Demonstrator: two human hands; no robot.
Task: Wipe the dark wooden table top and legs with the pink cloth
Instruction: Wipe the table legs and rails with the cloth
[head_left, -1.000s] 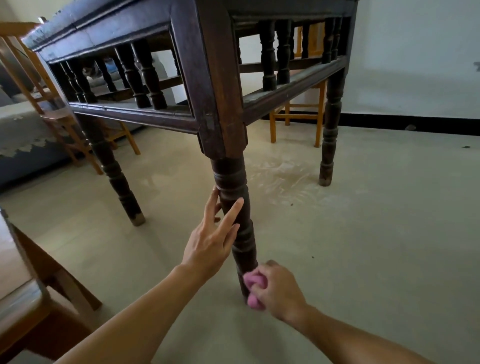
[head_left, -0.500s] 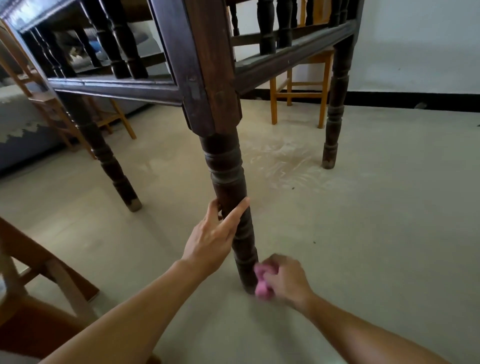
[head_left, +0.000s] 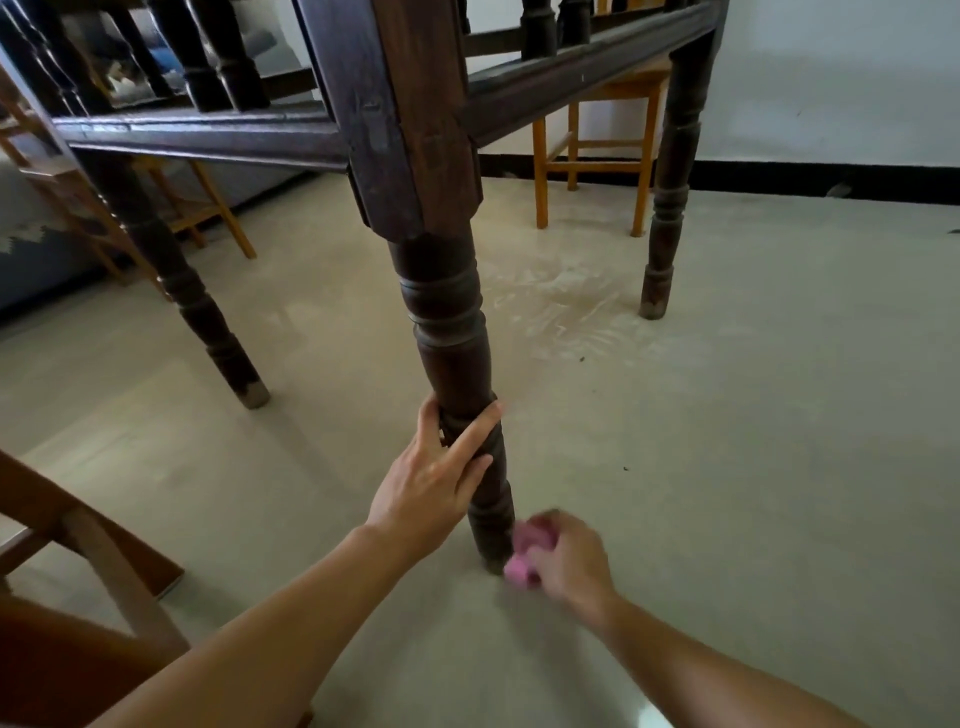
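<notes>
The dark wooden table (head_left: 208, 137) is seen from low down, with its turned near leg (head_left: 452, 364) straight ahead. My left hand (head_left: 434, 478) rests on that leg about halfway down, fingers straight across its front and thumb behind it. My right hand (head_left: 566, 558) grips the bunched pink cloth (head_left: 522, 564) and holds it against the foot of the same leg, just above the floor. The hand and cloth are blurred. The table top is out of view.
Two more dark table legs stand on the pale floor, one at the left (head_left: 208, 332) and one at the back right (head_left: 667, 208). A light wooden chair (head_left: 592, 166) stands behind the table. A brown wooden chair (head_left: 78, 582) is close at the lower left.
The view has dropped lower and closer to the leg. My left hand has settled onto the leg. My right hand has carried the pink cloth down to the leg's foot.
</notes>
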